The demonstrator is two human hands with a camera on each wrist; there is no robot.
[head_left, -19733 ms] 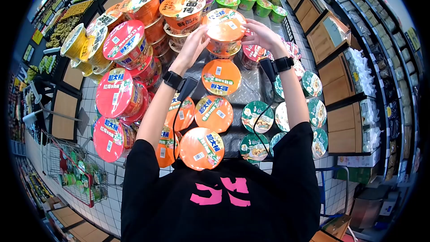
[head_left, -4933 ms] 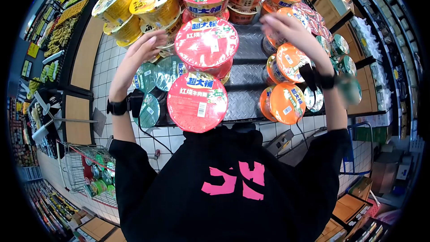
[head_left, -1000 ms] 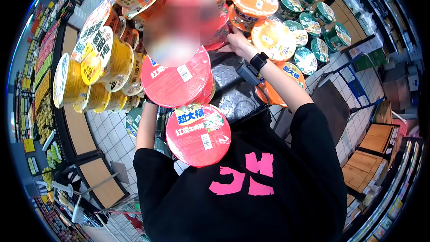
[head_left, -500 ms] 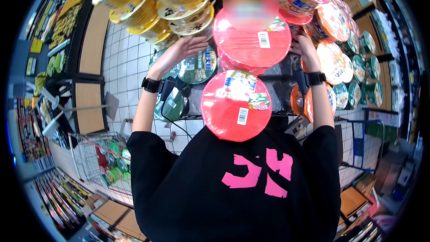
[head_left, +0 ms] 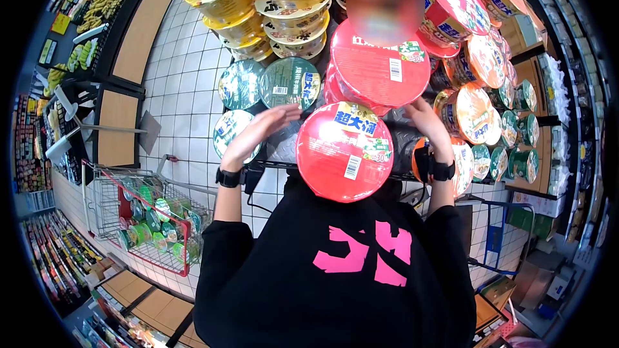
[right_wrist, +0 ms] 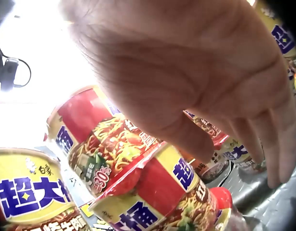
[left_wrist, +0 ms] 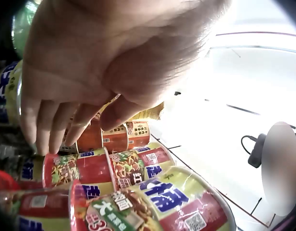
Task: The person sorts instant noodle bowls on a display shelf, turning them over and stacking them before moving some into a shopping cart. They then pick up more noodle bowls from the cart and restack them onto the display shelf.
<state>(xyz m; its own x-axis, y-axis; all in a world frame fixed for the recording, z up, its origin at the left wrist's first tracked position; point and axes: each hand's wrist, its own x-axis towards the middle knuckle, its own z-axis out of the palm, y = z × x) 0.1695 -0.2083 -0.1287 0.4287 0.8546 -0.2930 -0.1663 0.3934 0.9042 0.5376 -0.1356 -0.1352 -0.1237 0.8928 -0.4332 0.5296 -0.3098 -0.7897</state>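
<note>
The person's left hand (head_left: pixel 267 130) is wide, its fingers long and straight, at the left side of the front red tub (head_left: pixel 345 151); whether the fingertips touch its rim cannot be told. The right hand (head_left: pixel 427 127) is also wide, its fingers nearly straight and reaching forward just beside the rear red stack (head_left: pixel 380 71). Its contact with the wrapped edge is likewise uncertain.

The front red tub lies in the middle between the two wrists, lid facing the head camera, and its near edge overlaps the black shirt (head_left: pixel 335 277) in that view. Its far rim overlaps the near edge of the rear red stack, whose top is partly hidden by a blurred patch.

On the left, a narrow strip of metal plate (head_left: pixel 282 148) shows between the front red tub and the platform's left part, where dark green tubs (head_left: pixel 290 84) sit just beyond the left hand. Yellow tubs (head_left: pixel 293 3) rise in columns behind them. On the right there is a tighter lane of plate — the right hand is in it, with the red stack on one side and orange tubs (head_left: pixel 474 116) on the other.

The right wrist view shows the fingers angled down above the dark metal surface. Past the platform's left edge lies white tiled floor (head_left: pixel 180 84), with a shopping cart (head_left: pixel 187 245) nearer the person's left sleeve — well apart from the hands.
</note>
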